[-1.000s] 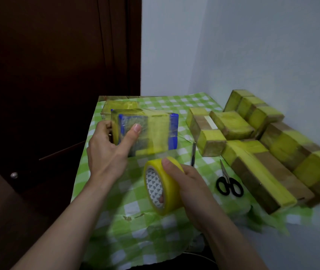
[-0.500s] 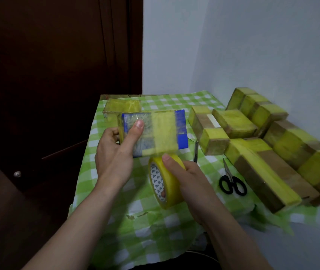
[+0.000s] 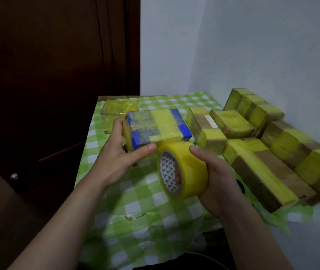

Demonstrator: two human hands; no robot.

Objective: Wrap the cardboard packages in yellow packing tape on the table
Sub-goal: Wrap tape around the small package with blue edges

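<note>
The left hand (image 3: 120, 158) is clamped on the left end of a blue rectangular package banded in yellow tape (image 3: 155, 127). Its thumb lies along the near lower edge; its fingers go behind the package and are mostly hidden. The package sits over the middle of the bench (image 3: 145, 201), which is covered by a green-and-white checked cloth. Whether the package touches the cloth cannot be told, since its underside is concealed.

The right hand (image 3: 215, 178) grips a roll of yellow packing tape (image 3: 186, 172) with the thumb over the top. The remaining fingers are hidden behind the roll. The roll meets the package's near lower edge, but the join is blurred and no free strip can be made out.

Brown cardboard packages banded in yellow tape (image 3: 262, 172) lie grouped on the right of the bench, the nearest cut off by blur at the frame edge. A small flat yellow-wrapped package (image 3: 119, 109) lies at the far left corner, partly behind the held package. A dark object shows just behind the right wrist, too little of it to identify.
</note>
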